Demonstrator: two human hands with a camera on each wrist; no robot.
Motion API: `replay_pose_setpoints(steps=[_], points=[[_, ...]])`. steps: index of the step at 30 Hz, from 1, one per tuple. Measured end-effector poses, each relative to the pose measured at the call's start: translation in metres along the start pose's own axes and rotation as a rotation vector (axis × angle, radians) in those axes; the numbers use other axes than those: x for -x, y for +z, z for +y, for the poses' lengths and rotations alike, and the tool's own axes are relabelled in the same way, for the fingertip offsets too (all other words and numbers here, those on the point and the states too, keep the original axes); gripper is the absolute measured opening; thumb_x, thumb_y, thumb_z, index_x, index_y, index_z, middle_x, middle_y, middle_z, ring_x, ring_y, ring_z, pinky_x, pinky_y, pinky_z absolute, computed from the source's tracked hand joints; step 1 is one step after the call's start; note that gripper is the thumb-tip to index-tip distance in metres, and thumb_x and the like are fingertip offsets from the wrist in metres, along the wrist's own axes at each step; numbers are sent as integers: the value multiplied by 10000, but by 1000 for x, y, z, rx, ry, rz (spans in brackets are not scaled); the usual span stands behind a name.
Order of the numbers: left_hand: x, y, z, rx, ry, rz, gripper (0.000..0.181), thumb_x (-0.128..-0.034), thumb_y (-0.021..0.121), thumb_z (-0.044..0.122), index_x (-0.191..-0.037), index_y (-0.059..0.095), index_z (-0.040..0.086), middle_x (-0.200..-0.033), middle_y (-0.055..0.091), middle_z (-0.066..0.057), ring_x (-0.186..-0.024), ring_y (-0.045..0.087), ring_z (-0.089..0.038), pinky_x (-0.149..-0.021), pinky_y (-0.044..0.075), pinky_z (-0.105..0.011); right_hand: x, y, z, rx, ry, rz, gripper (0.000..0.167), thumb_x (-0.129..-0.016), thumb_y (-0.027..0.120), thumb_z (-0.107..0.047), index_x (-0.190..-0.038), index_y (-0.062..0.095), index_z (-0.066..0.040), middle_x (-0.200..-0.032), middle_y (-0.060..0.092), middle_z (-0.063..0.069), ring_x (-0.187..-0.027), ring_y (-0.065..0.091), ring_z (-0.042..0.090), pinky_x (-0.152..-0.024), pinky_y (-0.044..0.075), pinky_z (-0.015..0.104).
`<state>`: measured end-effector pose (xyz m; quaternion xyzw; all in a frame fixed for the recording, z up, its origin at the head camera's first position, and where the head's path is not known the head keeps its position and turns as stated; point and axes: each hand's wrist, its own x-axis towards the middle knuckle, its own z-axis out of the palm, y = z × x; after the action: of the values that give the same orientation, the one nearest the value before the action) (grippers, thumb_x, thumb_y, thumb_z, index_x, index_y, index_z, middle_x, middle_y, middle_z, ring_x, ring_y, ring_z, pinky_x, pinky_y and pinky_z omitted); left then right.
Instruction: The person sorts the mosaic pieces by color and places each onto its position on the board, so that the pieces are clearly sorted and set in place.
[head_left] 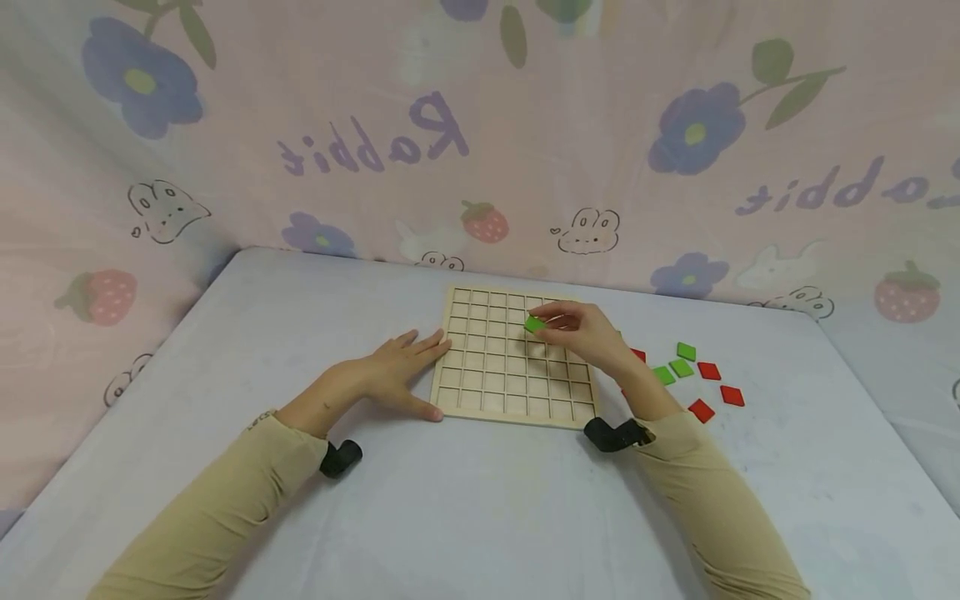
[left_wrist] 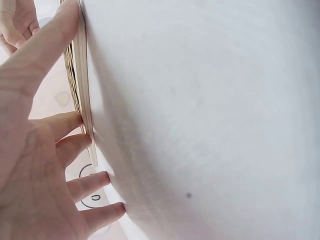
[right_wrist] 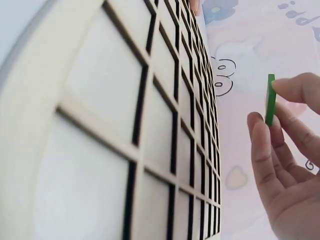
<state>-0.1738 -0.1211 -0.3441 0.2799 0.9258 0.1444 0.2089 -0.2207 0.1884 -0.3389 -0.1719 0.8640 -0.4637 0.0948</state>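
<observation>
We've got a white tabletop [head_left: 450,517], maybe cloth-covered, bunny-print fabric [head_left: 525,179] behind; left hand [head_left: 395,371] spread against gridded board [head_left: 495,360], right hand [head_left: 588,335] pinching green tile [head_left: 533,324].

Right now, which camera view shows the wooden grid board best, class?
The head view: nearly all of the wooden grid board shows, though the right hand covers part. The right wrist view shows its cells close up, slanted and cut off; the left wrist view, a narrow edge-on strip by the left hand.
</observation>
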Motion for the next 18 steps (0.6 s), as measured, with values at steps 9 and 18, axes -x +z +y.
replay_pose_setpoints(steps=[9, 18], points=[[0, 0, -2, -11, 12, 8, 1036, -801, 707, 537, -1541, 150, 74, -1616, 70, -122, -1453, 29, -463, -1161, 78, -602, -11, 6, -6, -57, 5, -14, 420, -896, 683, -221, -1275, 608, -58, -1260, 620, 115, -1051, 622, 245, -846, 523, 358], [-1, 1, -2, -7, 16, 9, 1032, -802, 710, 529, -1540, 153, 71, -1616, 74, -125, -1453, 34, -463, -1159, 79, -607, -21, 14, -10, -54, 16, -6, 387, -891, 686, -212, -1250, 633, -79, -1269, 617, 100, -1037, 615, 252, -861, 526, 435]])
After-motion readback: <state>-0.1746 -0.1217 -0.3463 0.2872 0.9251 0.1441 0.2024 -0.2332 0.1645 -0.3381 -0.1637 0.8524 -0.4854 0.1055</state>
